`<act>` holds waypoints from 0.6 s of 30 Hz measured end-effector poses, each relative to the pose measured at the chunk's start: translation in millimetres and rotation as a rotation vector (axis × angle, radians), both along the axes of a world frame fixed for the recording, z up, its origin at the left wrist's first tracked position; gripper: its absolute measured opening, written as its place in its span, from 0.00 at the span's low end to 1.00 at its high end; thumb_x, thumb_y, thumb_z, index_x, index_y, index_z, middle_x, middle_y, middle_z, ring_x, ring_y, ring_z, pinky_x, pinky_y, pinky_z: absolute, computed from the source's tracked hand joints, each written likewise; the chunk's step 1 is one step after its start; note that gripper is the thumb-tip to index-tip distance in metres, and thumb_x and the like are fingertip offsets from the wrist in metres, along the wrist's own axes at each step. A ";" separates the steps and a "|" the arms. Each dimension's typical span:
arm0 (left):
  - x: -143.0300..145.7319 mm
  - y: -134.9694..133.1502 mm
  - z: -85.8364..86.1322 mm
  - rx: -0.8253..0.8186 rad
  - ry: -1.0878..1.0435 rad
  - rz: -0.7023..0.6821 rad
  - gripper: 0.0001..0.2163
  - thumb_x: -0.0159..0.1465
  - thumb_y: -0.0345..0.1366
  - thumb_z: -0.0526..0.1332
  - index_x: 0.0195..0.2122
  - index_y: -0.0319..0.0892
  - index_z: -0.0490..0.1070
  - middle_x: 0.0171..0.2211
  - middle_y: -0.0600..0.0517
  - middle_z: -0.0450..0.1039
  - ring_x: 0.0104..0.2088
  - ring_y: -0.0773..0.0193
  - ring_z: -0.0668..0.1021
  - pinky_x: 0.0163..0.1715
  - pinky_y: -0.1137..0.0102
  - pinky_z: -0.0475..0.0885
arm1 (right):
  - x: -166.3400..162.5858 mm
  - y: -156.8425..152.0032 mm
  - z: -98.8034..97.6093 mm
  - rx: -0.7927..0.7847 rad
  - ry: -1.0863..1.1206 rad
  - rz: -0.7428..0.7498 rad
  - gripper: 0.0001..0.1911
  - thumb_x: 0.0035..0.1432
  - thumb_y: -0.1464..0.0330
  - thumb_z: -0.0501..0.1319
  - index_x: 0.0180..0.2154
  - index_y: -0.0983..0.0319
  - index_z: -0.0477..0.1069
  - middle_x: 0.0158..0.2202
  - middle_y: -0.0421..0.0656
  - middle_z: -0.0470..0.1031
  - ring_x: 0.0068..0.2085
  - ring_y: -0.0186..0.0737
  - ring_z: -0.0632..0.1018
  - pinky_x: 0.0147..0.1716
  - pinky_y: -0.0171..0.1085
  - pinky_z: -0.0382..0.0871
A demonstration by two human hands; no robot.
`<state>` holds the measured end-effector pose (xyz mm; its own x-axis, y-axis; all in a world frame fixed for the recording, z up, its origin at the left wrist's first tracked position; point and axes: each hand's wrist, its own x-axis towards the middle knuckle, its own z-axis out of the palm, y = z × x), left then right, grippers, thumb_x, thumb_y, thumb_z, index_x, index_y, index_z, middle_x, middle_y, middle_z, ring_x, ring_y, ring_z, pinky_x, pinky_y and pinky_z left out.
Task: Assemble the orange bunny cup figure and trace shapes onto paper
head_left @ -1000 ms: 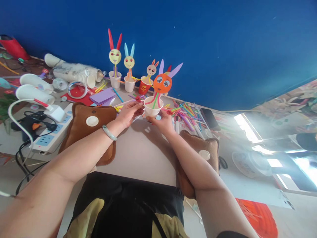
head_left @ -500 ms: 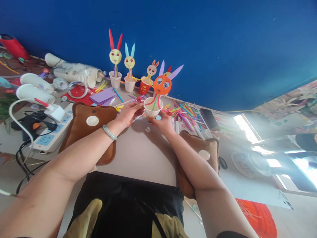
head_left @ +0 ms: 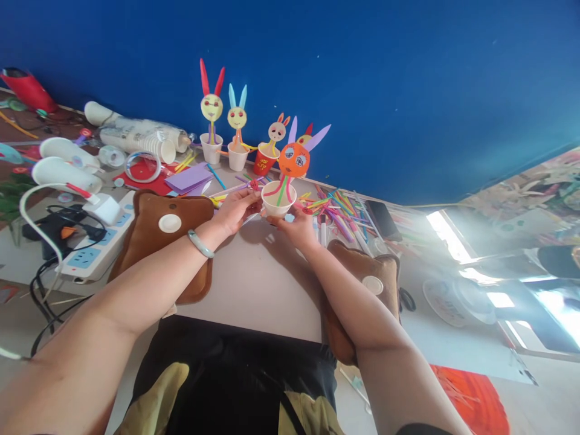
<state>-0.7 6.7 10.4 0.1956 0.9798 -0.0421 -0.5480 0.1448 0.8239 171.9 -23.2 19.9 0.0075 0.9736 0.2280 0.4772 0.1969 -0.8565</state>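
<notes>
A paper-cup rabbit is held up over the table between my hands; it has a white paper cup [head_left: 277,209], an orange round head [head_left: 294,161] with drawn eyes, lilac ears [head_left: 317,138], and pink and green straws inside the cup. My left hand [head_left: 239,208] is closed at the cup's left side, fingertips against it, with a small red piece [head_left: 254,185] just above them. Around the cup's lower right side curls my right hand [head_left: 296,228], its thumb under the base. Another red piece [head_left: 307,211] shows beside that hand.
Several finished cup rabbits [head_left: 211,107] stand along the blue wall. Colored straws [head_left: 342,211] and a phone [head_left: 383,219] lie right. Brown cushions [head_left: 156,254] flank the front; a power strip [head_left: 97,241], cables and stacked paper cups [head_left: 136,138] lie left.
The rabbit has shifted very slightly left and down in view, its head and ears tilting a little left. Both hands keep their hold on it.
</notes>
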 end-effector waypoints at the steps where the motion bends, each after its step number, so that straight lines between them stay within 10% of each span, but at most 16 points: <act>1: 0.0 0.0 0.0 0.001 0.002 0.001 0.12 0.54 0.38 0.74 0.25 0.39 0.73 0.23 0.55 0.72 0.26 0.71 0.73 0.31 0.73 0.70 | 0.4 0.4 -0.8 0.002 -0.004 -0.002 0.19 0.43 0.57 0.70 0.36 0.61 0.77 0.34 0.44 0.81 0.42 0.49 0.79 0.44 0.44 0.73; 18: -0.8 5.1 -10.3 0.034 -0.022 -0.069 0.15 0.51 0.43 0.75 0.28 0.38 0.75 0.25 0.53 0.74 0.27 0.70 0.74 0.33 0.72 0.70 | 0.4 0.9 -7.0 0.007 0.010 -0.015 0.20 0.42 0.56 0.71 0.35 0.62 0.77 0.34 0.45 0.80 0.42 0.48 0.77 0.43 0.43 0.72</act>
